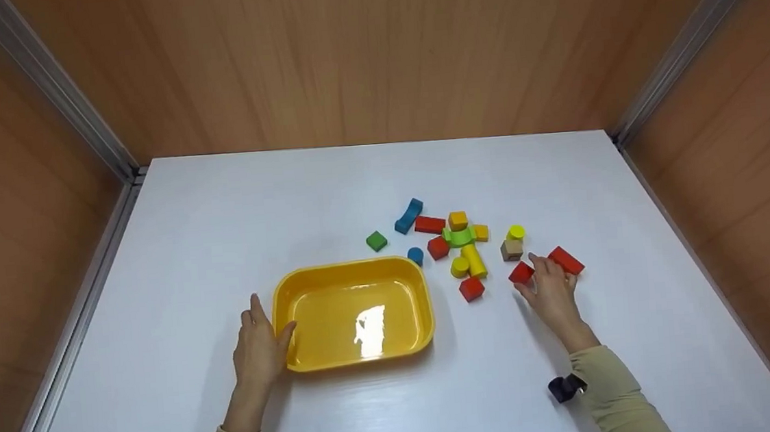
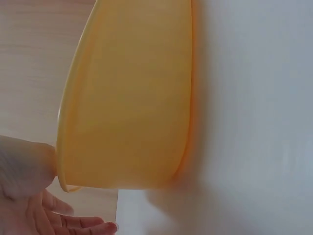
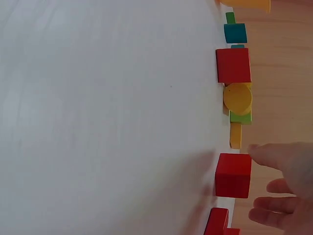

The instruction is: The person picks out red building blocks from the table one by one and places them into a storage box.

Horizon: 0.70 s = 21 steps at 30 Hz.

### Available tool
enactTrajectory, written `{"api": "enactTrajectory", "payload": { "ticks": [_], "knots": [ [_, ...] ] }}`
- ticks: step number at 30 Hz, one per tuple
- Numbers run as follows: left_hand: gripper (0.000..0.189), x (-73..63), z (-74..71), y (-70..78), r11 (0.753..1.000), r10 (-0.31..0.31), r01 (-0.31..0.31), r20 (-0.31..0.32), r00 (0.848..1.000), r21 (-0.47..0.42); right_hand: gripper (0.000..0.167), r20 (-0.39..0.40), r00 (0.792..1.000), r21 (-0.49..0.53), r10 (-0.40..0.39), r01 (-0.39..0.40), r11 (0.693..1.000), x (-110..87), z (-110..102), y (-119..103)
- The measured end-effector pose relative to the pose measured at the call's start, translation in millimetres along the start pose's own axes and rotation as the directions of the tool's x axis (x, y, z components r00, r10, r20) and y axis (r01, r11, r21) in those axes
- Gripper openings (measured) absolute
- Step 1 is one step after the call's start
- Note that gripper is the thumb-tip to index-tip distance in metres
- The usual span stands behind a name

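A yellow tray (image 1: 354, 262) sits on the white table, left of the blocks. My left hand (image 1: 258, 346) is at its left end, thumb over the rim and fingers extended outside. In the left wrist view, the tray wall (image 2: 127, 98) fills the middle and the left hand (image 2: 34, 200) shows fairly straight fingers. My right hand (image 1: 552, 295) reaches over a red cube (image 1: 521, 273), with a longer red block (image 1: 566, 261) just beyond its fingers. In the right wrist view, thumb and fingers of the right hand (image 3: 288, 191) are spread behind the red cube (image 3: 233, 176), not closed round it.
Between tray and right hand lie several blocks: a blue curved block (image 1: 409, 215), a green cube (image 1: 377, 241), a light green arch (image 1: 459, 237), a yellow cylinder (image 1: 474, 261) and a red cube (image 1: 472, 289). A plain wooden cube (image 1: 512, 250) stands by a yellow cylinder (image 1: 515, 232). Wooden panels (image 1: 373, 59) enclose the table.
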<state>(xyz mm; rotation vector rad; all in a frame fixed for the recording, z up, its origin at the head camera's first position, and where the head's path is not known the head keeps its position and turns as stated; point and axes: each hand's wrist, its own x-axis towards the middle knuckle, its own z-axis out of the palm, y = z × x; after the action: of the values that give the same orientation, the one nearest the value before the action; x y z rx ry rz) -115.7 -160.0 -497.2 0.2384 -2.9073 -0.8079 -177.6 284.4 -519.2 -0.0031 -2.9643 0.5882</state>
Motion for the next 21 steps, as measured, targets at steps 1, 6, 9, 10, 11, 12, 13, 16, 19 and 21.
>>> {"api": "enactTrajectory", "payload": {
  "ticks": [1,6,9,10,11,12,13,16,19,21],
  "knots": [
    [0.075,0.1,1.0,-0.7,1.000,0.000,0.000,-0.009,1.000,-0.002,0.061,0.002,1.000,-0.003,-0.003,0.003,1.000,0.1,0.8,0.7],
    [0.059,1.8,5.7,-2.3,1.000,-0.014,0.013,-0.027,1.000,-0.028,0.056,0.004,1.000,-0.009,-0.019,0.019,1.000,2.8,3.4,3.2],
    [0.048,3.2,7.0,-0.9,0.998,-0.035,0.034,-0.026,0.999,-0.047,0.052,0.016,1.000,-0.023,-0.017,0.018,1.000,4.1,3.7,3.9],
    [0.045,3.4,7.4,-0.5,0.998,-0.041,0.040,-0.027,0.999,-0.054,0.051,0.024,1.000,-0.028,-0.014,0.015,0.999,4.3,3.4,3.9],
    [0.042,3.6,7.9,0.0,0.997,-0.046,0.045,-0.029,0.998,-0.058,0.051,0.031,0.999,-0.032,-0.012,0.013,0.999,4.5,3.3,4.0],
    [0.040,3.5,8.2,0.7,0.997,-0.051,0.049,-0.031,0.998,-0.062,0.050,0.038,0.999,-0.035,-0.009,0.011,0.999,4.7,3.2,4.3],
    [0.038,3.5,8.7,1.2,0.997,-0.052,0.050,-0.035,0.998,-0.065,0.049,0.043,0.999,-0.034,-0.008,0.010,0.999,4.7,2.9,4.6],
    [0.032,2.7,10.5,2.3,0.996,-0.045,0.041,-0.053,0.998,-0.078,0.047,0.054,0.999,-0.025,-0.001,0.002,1.000,5.7,2.6,5.2],
    [0.027,1.8,11.4,2.7,0.996,-0.033,0.026,-0.079,0.996,-0.083,0.044,0.056,0.998,-0.014,0.002,-0.001,1.000,6.7,2.9,5.8],
    [0.025,1.2,11.7,2.7,0.996,-0.032,0.024,-0.092,0.995,-0.083,0.043,0.057,0.998,-0.006,0.002,-0.002,1.000,7.3,3.4,5.9]
  ]
}}
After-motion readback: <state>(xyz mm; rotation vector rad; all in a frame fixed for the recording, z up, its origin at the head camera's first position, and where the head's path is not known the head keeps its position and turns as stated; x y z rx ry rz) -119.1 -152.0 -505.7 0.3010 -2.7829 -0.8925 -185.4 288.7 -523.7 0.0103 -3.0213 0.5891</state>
